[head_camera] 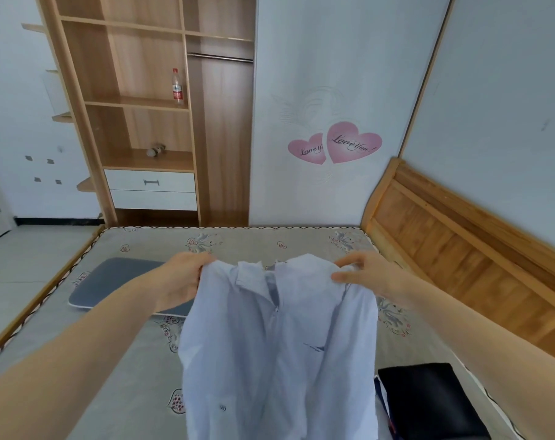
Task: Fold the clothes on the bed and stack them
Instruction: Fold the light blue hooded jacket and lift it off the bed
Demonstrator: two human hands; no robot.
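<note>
Hands are raised over a bed, and a pale blue collared shirt (279,338) is held up between them by its shoulders. The left hand (187,277) is closed around the cloth at one shoulder seam, fingers curled over the fabric. The right hand (365,274) pinches the other shoulder between thumb and fingers. The shirt hangs down toward the camera, collar uppermost, front placket running down the middle, its lower part dropping out of view at the bottom edge.

Below it a grey mattress (136,350) printed with small heart motifs is seen. A flat blue-grey pad (111,284) lies on the mattress behind the left forearm. A folded black garment (428,401) rests on the mattress at lower right, just beside the shirt's hem. A wooden headboard (460,249) runs along the right side. Beyond the bed, an open wooden wardrobe (142,122) is seen, with a plastic bottle (177,87) standing upright on one shelf. Two pink heart stickers (336,144) are fixed to the white wardrobe door (327,74).
</note>
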